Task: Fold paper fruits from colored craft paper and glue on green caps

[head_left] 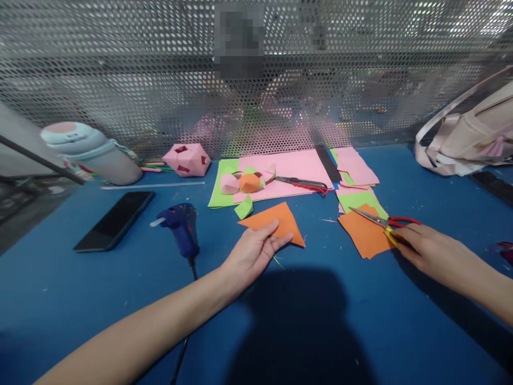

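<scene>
My left hand (258, 248) pinches an orange piece of paper (276, 216) just above the blue table, thumb on top and fingers beneath. The paper looks folded to a point at its left end. On the right, my right hand (427, 246) is closed on a pair of scissors (390, 227) with red and yellow handles. Their blades point left and lie over square orange sheets (364, 240). Green sheets (360, 200) lie just behind these. A small folded green paper piece (244, 207) sits beyond my left hand.
A utility knife (302, 183) and folded paper shapes (250, 183) lie on large pink sheets (288, 166) at the back. To the left are a glue gun (182, 227), a phone (116, 220), a bottle (94, 152) and a pink paper ball (187, 159). A bag (476, 128) stands back right.
</scene>
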The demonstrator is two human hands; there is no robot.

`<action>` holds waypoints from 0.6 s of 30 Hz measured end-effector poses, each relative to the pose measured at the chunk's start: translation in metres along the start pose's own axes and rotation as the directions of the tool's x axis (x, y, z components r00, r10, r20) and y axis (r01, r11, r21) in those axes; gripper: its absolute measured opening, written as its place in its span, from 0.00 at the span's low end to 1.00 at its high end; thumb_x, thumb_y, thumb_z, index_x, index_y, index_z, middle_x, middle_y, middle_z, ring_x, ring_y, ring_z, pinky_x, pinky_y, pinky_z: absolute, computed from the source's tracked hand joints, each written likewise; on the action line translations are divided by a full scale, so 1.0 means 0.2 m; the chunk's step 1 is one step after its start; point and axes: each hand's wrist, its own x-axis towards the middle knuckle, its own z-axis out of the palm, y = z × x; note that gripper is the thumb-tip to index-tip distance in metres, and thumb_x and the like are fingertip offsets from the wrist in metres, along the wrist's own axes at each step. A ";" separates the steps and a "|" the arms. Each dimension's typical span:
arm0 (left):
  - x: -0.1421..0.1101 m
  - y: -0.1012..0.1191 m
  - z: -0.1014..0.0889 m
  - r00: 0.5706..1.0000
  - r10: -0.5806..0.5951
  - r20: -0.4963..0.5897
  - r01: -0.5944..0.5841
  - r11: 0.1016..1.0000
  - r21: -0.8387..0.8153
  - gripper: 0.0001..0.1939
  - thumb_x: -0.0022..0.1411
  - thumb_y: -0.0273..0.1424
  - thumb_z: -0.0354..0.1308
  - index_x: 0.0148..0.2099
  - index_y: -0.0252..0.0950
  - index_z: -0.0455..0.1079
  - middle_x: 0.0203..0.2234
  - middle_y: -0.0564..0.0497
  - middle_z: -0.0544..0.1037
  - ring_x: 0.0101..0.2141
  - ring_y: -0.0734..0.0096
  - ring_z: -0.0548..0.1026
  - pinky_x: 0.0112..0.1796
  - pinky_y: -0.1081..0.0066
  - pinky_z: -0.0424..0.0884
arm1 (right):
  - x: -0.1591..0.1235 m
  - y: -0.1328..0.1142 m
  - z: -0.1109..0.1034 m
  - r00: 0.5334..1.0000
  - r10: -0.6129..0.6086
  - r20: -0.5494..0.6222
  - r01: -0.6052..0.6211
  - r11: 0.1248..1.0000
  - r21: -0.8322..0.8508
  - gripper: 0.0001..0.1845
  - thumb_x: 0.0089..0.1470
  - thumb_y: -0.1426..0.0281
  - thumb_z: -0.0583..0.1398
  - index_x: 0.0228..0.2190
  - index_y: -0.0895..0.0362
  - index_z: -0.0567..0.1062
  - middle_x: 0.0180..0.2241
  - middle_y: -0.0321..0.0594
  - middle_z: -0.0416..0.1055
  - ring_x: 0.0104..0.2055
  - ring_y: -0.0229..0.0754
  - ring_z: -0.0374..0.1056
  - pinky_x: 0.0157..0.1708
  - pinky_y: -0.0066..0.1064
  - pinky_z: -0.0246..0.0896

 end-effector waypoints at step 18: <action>-0.02 0.01 -0.01 0.998 -0.063 0.016 0.061 0.995 0.080 0.03 0.59 0.21 0.56 0.36 0.26 0.71 0.33 0.42 0.77 0.30 0.69 0.77 0.36 0.65 0.79 | 0.06 -0.06 -0.11 0.955 0.287 0.069 -0.291 0.873 0.391 0.25 0.47 0.61 0.60 0.46 0.55 0.66 0.41 0.45 0.70 0.37 0.46 0.69 0.36 0.35 0.64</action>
